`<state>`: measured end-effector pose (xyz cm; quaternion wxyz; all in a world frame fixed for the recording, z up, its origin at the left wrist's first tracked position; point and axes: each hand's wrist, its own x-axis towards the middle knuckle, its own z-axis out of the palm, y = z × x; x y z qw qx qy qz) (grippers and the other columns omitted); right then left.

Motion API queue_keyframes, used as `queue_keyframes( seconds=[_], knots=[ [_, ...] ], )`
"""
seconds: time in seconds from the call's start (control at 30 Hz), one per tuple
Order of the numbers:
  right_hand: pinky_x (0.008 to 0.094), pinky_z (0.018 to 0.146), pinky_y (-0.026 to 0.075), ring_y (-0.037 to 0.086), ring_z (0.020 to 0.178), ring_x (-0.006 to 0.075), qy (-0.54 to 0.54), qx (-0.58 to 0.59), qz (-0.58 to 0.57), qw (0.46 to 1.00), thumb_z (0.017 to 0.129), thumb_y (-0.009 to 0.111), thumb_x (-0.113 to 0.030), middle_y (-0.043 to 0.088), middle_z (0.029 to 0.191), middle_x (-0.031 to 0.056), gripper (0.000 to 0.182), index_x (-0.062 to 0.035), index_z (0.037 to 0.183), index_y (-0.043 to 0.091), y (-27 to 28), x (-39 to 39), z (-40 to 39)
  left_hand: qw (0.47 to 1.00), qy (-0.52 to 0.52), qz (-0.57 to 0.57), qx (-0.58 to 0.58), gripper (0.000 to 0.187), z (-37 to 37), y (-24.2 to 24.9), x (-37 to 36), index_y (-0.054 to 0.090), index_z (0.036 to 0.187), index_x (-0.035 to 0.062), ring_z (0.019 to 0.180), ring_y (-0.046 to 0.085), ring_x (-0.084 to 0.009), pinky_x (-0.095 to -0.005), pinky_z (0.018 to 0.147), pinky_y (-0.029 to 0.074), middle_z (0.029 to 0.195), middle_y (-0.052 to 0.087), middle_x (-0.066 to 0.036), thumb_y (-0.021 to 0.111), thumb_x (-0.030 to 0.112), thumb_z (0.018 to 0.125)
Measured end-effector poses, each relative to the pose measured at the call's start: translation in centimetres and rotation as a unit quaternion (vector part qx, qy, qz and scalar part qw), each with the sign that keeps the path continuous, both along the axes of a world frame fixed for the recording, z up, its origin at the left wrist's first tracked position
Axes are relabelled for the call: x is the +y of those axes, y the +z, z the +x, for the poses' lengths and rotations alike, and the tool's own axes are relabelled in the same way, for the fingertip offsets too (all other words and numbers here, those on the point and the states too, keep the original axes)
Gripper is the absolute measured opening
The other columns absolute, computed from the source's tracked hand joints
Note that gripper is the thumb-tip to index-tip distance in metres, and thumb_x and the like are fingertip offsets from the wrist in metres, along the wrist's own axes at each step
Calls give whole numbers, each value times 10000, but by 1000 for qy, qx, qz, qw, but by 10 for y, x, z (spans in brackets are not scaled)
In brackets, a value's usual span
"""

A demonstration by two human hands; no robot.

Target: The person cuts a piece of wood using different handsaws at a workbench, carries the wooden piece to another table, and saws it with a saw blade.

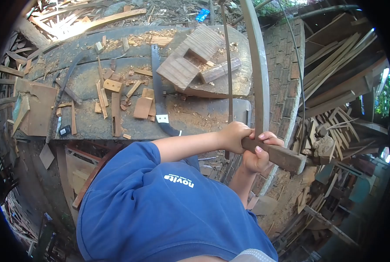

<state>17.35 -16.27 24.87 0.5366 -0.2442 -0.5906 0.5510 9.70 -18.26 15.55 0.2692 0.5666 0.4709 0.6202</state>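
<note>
My left hand is closed around the near end of a wooden crosspiece. Against it, my right hand wraps the same piece from the right, its fingertips showing on top. From this crosspiece a long wooden beam runs up and away past the top edge. A thin dark strip runs roughly parallel on its left, so the whole looks like a frame saw. Where the strip meets the crosspiece is hidden by my left hand. To the left, a curved hand saw lies on the worktop, touched by neither hand.
The worn wooden worktop holds a notched wood block, a loose block, small offcuts, shavings and a dark curved bar. A brick ledge is at right, with stacked boards and scrap wood beyond.
</note>
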Motion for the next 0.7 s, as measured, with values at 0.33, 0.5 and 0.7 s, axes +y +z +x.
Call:
queue_keyframes(
  seconds=[0.33,0.5,0.7],
  knots=[
    [487,775,539,547,780,283,49,-14,-75,996,616,556,-58,531,897,170,333,-30,925,436,-66,60,38,942,225,-197,149,331,-92,-64,1,639,992,82,895,621,-284,-408,884,404,910,668,-91,670,379,851],
    [508,782,533,558,752,295,68,-36,-45,996,629,555,-79,536,898,163,311,-38,908,424,-82,60,53,851,412,-184,270,322,-119,-97,50,578,1058,35,1030,550,-328,-433,882,404,1029,597,-139,593,320,910],
    [518,782,543,600,817,341,59,-8,-71,996,705,586,-86,563,931,200,276,-18,930,440,-64,74,55,791,448,-201,366,141,-125,-137,110,561,976,57,941,530,-314,-450,833,396,971,553,-121,550,171,894]
  ],
)
